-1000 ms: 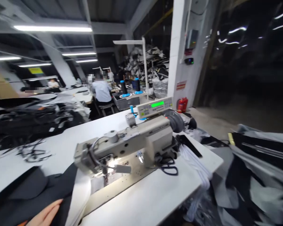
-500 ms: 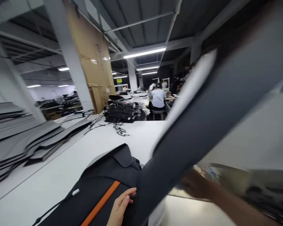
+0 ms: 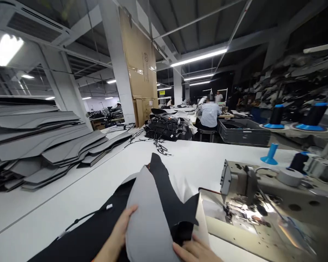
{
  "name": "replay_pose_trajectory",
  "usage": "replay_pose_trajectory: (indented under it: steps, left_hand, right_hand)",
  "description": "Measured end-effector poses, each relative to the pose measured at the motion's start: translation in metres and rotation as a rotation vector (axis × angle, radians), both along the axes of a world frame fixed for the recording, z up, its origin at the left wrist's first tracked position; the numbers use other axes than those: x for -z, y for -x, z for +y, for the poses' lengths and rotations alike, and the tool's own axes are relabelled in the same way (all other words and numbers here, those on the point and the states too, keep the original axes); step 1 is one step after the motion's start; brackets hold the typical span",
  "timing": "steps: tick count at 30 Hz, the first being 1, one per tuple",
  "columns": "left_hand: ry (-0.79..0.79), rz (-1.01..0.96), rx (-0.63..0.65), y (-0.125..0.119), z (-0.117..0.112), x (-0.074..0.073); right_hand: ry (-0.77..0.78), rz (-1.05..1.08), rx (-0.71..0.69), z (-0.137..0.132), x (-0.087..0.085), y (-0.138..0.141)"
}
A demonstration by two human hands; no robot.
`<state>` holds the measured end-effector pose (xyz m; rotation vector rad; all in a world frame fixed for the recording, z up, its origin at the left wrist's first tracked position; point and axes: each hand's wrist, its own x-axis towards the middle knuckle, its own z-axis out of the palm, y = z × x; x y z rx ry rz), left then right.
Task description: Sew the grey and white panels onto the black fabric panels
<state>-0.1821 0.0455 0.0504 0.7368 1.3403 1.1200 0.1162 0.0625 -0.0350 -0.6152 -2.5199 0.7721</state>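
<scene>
A grey foam-backed panel (image 3: 147, 218) lies over black fabric (image 3: 166, 196) at the near edge of the white table (image 3: 71, 196). My left hand (image 3: 120, 229) holds the panel's left edge. My right hand (image 3: 192, 249) presses on its lower right corner. The sewing machine (image 3: 265, 196) stands just right of the pieces, its lit needle area (image 3: 235, 211) close to the fabric's right edge. A thin black cord with a white tab (image 3: 84, 218) trails left from the black fabric.
Stacks of grey cut panels (image 3: 43, 145) fill the table's left side. A heap of black pieces and straps (image 3: 166, 129) lies farther back. A seated person (image 3: 209, 114) works beyond it. Blue-based thread cones (image 3: 276, 116) and a grey crate (image 3: 244, 131) are at the right.
The view swung left from the machine toward the table. A large grey panel swept across in front of me and now lies on the black fabric with both hands on it.
</scene>
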Motion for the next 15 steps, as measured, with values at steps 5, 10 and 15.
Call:
replay_pose_trajectory:
  steps: [5, 10, 15]
  left_hand:
    - [-0.295, 0.692, 0.133, 0.041, -0.007, -0.117]
    - [-0.303, 1.784, 0.524, 0.068, -0.004, -0.197]
    - [0.287, 1.895, 0.797, 0.045, 0.004, -0.147]
  right_hand:
    - [-0.382, -0.370, 0.134, 0.010, -0.045, -0.056]
    - [-0.500, -0.361, 0.069, 0.028, -0.061, -0.045]
    - [-0.337, -0.342, 0.145, 0.022, -0.050, -0.036]
